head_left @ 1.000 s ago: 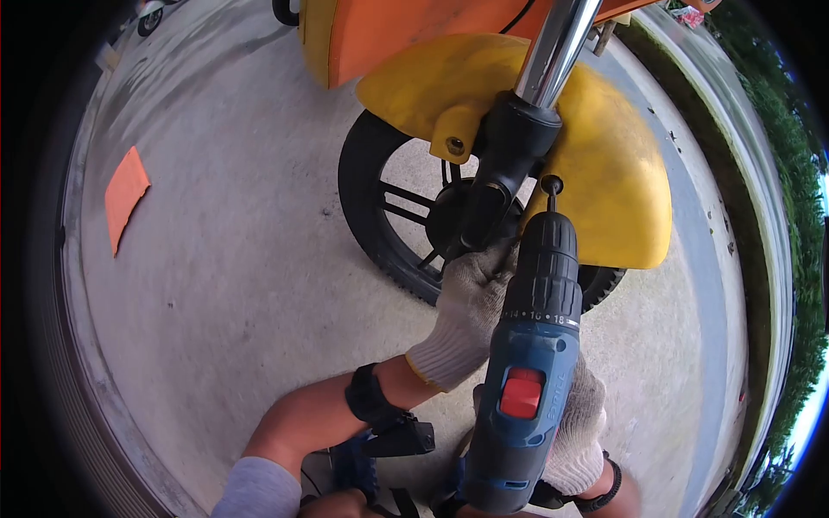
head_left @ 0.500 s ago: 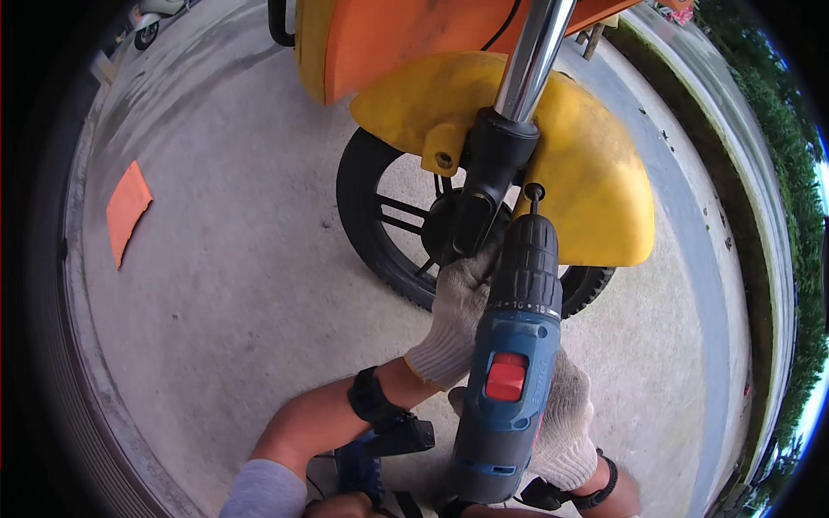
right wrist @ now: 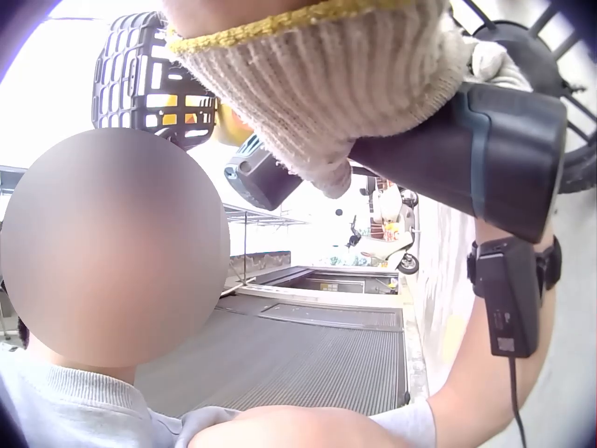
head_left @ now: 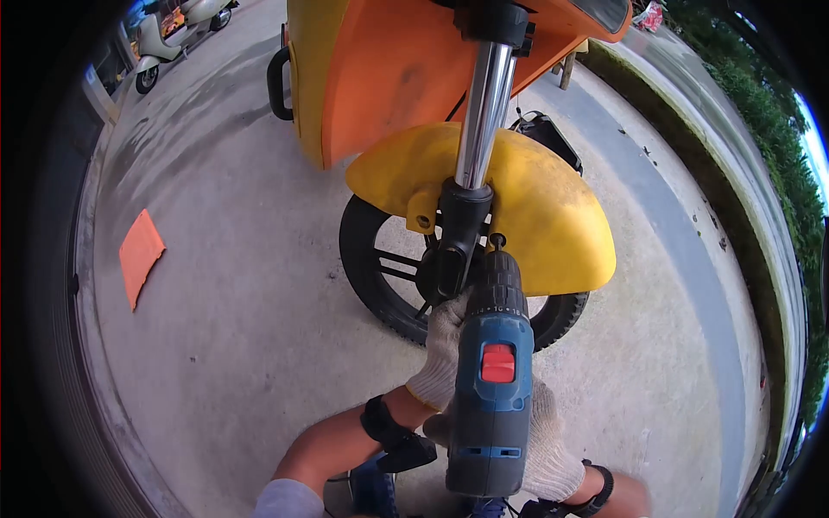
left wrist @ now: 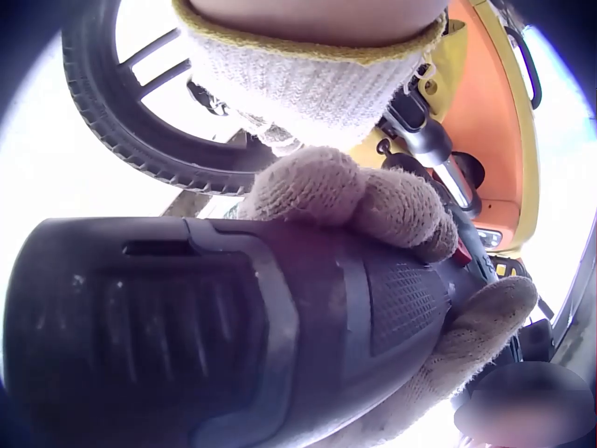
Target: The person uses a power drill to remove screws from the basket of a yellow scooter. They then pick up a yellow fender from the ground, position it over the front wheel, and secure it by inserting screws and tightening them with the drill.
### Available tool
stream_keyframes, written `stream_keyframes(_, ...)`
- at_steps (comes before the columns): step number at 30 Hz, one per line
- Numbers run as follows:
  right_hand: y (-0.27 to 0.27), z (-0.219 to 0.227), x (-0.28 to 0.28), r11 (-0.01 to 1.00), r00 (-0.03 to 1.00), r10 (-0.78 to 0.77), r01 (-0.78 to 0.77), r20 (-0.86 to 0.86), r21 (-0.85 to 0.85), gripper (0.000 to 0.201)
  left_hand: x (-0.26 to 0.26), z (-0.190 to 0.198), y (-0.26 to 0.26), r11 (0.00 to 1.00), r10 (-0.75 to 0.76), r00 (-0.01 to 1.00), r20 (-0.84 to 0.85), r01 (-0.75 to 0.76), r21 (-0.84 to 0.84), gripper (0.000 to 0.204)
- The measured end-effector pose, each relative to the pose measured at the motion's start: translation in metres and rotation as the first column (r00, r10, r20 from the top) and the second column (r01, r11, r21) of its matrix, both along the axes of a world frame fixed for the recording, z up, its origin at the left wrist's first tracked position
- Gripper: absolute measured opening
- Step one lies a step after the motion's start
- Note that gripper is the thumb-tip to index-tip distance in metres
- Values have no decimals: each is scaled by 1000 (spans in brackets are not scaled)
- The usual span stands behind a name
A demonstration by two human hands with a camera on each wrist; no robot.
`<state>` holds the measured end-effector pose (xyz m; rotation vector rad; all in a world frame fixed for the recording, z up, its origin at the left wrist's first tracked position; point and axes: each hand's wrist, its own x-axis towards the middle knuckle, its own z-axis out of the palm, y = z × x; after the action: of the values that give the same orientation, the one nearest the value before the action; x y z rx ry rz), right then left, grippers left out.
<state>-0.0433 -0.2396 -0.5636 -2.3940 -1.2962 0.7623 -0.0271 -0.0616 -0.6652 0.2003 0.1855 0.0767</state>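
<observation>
A blue and black cordless drill (head_left: 490, 423) with a red slider points forward at a yellow front fender (head_left: 557, 220). Its bit (head_left: 498, 247) meets a dark round spot on the fender, beside the fork (head_left: 480, 121). My right hand (head_left: 553, 445), in a white knitted glove, grips the drill's handle, mostly hidden beneath its body. Farther forward on the left, my gloved left hand (head_left: 440, 354) reaches to the fork's lower end. Its fingertips are hidden behind the chuck, so I cannot tell what they hold.
A black spoked wheel (head_left: 371, 285) stands under the fender, below orange bodywork (head_left: 389, 86). An orange broken panel (head_left: 141, 257) lies on concrete to the left. Scooters (head_left: 164, 47) stand far left; a low kerb (head_left: 691, 164) curves along the right.
The head view has shifted, so the vehicle and drill look lower and farther off, with more bodywork showing. The bit stays at the same spot on the fender, both hands near it.
</observation>
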Motion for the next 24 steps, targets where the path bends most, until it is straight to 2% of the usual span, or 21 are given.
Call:
stream_keyframes(1,3,1,-1,998,996,-35,38,-76,48,43,2,13,-14,912,232,967,-109,-178,370,17)
stream_keyframes(2,7,1,-2,993,986,-64,79,-154,94,43,1,17,-13,911,233,967,-104,-180,371,17)
stream_keyframes(4,14,2,-3,971,944,-107,167,-312,172,43,-3,22,-8,996,89,995,-48,-89,10,16)
stream_keyframes(5,18,3,-3,955,912,-121,215,-391,205,43,-3,20,-8,996,89,995,-46,-89,13,16)
stream_keyframes(6,22,10,-3,954,913,-121,215,-391,209,43,-1,15,-8,998,67,997,-39,-68,-11,15)
stream_keyframes(8,33,32,-3,969,964,-191,216,-187,122,44,1,7,-6,999,45,999,-29,-45,-28,15)
stream_keyframes(9,33,25,-4,968,964,-189,215,-188,127,44,1,2,-5,998,46,997,-55,-43,48,16)
stream_keyframes(10,34,12,-4,879,866,-271,400,-420,259,42,1,-2,-4,992,49,996,-81,-39,124,16)
stream_keyframes(11,35,4,-4,740,716,-283,586,-638,329,41,1,-5,-2,980,56,993,-105,-35,198,17)
stream_keyframes(12,34,2,-3,741,716,-279,584,-640,331,41,0,-7,-1,962,66,989,-131,-28,270,17)
stream_keyframes(13,33,3,0,805,787,-297,511,-541,301,42,-1,-6,2,940,77,985,-155,-20,341,18)
stream_keyframes(14,31,3,3,862,849,-299,436,-435,259,44,-13,37,5,867,89,965,-248,47,497,24)
stream_keyframes(15,24,3,4,857,777,-302,475,-552,200,52,-20,54,12,892,-7,959,-283,134,433,26)
stream_keyframes(16,16,7,2,905,904,-214,326,-370,273,50,-28,61,19,907,-101,944,-314,217,361,28)
stream_keyframes(17,7,7,1,870,829,-232,410,-509,272,40,-39,53,29,910,-183,959,-218,249,330,30)
stream_keyframes(18,0,7,1,831,733,-241,495,-636,255,37,-48,50,39,912,-175,958,-227,244,329,30)
stream_keyframes(19,-4,14,5,836,728,-234,489,-645,249,37,-58,50,48,894,-197,950,-241,275,353,34)
stream_keyframes(20,-8,22,10,872,695,-202,448,-690,196,44,-66,48,54,875,-221,940,-259,308,374,38)
stream_keyframes(21,-11,26,13,905,659,-174,401,-732,145,52,-72,49,57,906,-167,965,-200,230,354,45)
stream_keyframes(22,-14,24,15,908,651,-171,395,-739,138,52,-79,53,61,909,-159,964,-212,227,349,45)
stream_keyframes(24,-18,19,18,914,524,-105,385,-845,126,71,-92,63,68,861,-39,977,-208,139,489,45)
